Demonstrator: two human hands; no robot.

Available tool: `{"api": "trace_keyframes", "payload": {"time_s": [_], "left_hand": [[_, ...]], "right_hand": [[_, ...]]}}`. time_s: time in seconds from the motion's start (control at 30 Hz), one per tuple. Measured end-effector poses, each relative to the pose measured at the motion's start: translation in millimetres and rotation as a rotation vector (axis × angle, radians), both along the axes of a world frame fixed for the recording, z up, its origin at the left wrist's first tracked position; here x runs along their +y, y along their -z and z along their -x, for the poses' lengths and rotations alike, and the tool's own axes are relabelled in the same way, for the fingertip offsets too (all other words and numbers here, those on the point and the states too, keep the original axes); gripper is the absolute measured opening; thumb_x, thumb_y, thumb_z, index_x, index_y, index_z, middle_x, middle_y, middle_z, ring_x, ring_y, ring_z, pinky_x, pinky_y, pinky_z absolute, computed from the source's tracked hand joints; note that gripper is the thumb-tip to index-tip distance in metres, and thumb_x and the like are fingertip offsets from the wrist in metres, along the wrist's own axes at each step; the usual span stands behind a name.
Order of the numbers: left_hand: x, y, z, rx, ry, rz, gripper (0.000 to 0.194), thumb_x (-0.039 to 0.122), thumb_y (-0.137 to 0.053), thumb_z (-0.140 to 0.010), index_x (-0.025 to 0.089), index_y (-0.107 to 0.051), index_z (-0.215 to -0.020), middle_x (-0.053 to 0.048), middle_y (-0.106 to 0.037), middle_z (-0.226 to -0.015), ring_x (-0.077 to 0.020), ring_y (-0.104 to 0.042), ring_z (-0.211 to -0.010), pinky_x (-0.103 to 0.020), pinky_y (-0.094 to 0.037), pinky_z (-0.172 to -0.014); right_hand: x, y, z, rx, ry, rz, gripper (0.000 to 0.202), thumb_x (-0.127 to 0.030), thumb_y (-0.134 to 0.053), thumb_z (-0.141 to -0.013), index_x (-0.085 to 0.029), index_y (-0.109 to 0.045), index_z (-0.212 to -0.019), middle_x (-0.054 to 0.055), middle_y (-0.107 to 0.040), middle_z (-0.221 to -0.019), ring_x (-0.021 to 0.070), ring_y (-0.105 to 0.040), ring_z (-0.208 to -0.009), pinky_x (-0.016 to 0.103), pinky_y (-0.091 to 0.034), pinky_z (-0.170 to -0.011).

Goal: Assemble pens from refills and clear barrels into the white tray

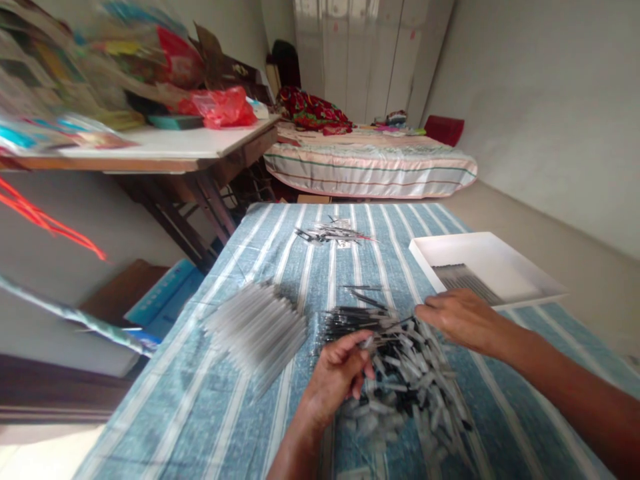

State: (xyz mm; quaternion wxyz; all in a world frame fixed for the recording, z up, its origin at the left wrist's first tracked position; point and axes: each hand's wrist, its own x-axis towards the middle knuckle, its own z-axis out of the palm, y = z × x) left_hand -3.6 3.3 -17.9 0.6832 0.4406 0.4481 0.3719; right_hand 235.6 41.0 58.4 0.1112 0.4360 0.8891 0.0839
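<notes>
Right hand pinches a thin dark rod; can't tell if left hand grips anything. I'd hold it steady, above the loose pile.

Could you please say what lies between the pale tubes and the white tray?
In the head view: loose dark rods and translucent pieces, plus the left hand and right hand.

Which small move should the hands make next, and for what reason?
Probably steady the thin dark stick with the left hand: the right hand grips one end, and the other points toward the left hand, above loose pieces.
</notes>
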Motion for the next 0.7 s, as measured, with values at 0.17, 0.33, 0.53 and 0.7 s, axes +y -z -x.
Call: {"api": "trace_keyframes", "payload": {"time_s": [0.17,0.33,0.53,0.7], "left_hand": [[0,-1.4,2,0.031,0.102,0.016,0.045,0.040,-0.065,-0.073,0.015,-0.064,-0.110,0.001,-0.065,-0.056,-0.0041,-0.041,-0.031,-0.017,-0.026,-0.035],[-2,-0.4,3,0.042,0.179,0.043,0.044,0.040,-0.065,-0.073,0.015,-0.064,-0.109,0.001,-0.065,-0.055,-0.0039,-0.041,-0.031,-0.016,-0.025,-0.034],[-2,1.9,3,0.043,0.194,0.033,0.041,0.039,-0.064,-0.075,0.014,-0.063,-0.108,0.001,-0.065,-0.057,-0.0036,-0.042,-0.032,-0.016,-0.029,-0.036],[-2,-1.2,3,0.026,0.233,0.029,0.046,0.040,-0.062,-0.076,0.014,-0.062,-0.114,0.000,-0.065,-0.058,-0.0042,-0.043,-0.034,-0.017,-0.030,-0.037]], "right_hand": [[3,-13.4,0,-0.053,-0.112,-0.036,0.015,-0.008,-0.050,-0.085,-0.018,-0.061,-0.080,0.006,-0.064,-0.070,0.0160,-0.059,-0.061,0.028,-0.028,-0.055],[2,-13.1,0,-0.065,-0.140,-0.003,0.016,-0.011,-0.048,-0.088,-0.018,-0.062,-0.083,0.006,-0.064,-0.072,0.0165,-0.059,-0.062,0.028,-0.030,-0.056],[-6,-6.0,7,-0.024,-0.195,0.006,0.015,-0.012,-0.047,-0.088,-0.018,-0.061,-0.083,0.005,-0.064,-0.072,0.0150,-0.057,-0.062,0.026,-0.032,-0.058],[-20,-5.8,33,0.040,-0.254,-0.005,0.016,-0.013,-0.046,-0.089,-0.017,-0.060,-0.083,0.006,-0.064,-0.073,0.0158,-0.058,-0.064,0.027,-0.035,-0.060]]}}
